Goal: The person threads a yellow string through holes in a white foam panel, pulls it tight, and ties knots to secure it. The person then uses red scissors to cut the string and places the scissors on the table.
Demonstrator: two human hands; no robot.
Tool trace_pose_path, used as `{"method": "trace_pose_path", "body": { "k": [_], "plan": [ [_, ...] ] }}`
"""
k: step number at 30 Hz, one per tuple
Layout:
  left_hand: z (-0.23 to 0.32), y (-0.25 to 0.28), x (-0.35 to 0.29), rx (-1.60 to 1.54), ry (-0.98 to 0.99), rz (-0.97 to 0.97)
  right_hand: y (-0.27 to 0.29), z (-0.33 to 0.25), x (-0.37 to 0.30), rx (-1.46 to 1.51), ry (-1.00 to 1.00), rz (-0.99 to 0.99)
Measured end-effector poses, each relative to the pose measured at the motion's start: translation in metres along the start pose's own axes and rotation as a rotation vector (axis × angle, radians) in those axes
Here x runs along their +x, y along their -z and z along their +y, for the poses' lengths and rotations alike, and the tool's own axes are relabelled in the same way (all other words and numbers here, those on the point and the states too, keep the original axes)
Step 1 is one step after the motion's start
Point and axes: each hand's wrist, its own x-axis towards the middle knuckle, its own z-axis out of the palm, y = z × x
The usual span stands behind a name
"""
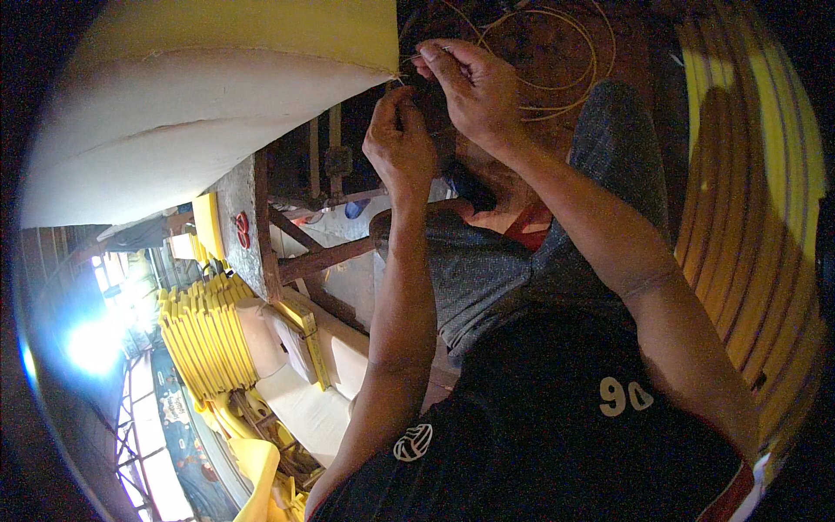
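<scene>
A large pale cushion-like panel with a yellow upper side fills the upper left, its corner pointing toward my hands. A rough seam or edge line runs along it to that corner. My right hand is closed in a pinch just right of the corner, and a thin light strand runs from its fingertips toward the panel. Right below the corner, my left hand is closed, thumb and fingers together. Whatever is between its fingertips is too small to make out.
A yellow cord lies in loose loops beyond my right hand. Long yellow ribbed pieces stand along the right side. Lower left, several yellow-edged panels are stacked near a wooden frame. A red scissors-like handle rests on a board.
</scene>
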Motion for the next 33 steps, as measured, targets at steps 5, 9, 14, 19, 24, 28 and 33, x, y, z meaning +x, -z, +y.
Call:
{"method": "trace_pose_path", "body": {
  "k": [5, 9, 14, 19, 24, 28, 33],
  "plan": [
    [-0.001, -0.001, 0.0, -0.007, 0.005, -0.007, -0.002, 0.002, -0.001, -0.029, 0.025, -0.014],
    [0.004, -0.003, -0.002, -0.018, 0.027, 0.002, -0.001, 0.011, 0.006, 0.028, 0.068, -0.068],
    [0.011, -0.005, -0.004, -0.041, 0.083, 0.005, 0.008, 0.025, 0.026, 0.026, 0.07, -0.23],
    [0.007, -0.01, -0.005, 0.002, 0.053, 0.027, 0.003, 0.02, 0.037, 0.189, -0.119, -0.298],
    [0.012, -0.014, -0.008, -0.024, 0.043, 0.078, -0.005, 0.013, 0.033, 0.052, -0.056, -0.244],
    [0.014, -0.017, -0.007, -0.023, 0.038, 0.081, 0.0, 0.016, 0.045, -0.077, 0.025, -0.301],
    [0.009, -0.019, -0.009, -0.05, 0.049, 0.087, 0.002, -0.003, 0.064, -0.27, 0.048, -0.466]
  ]
}}
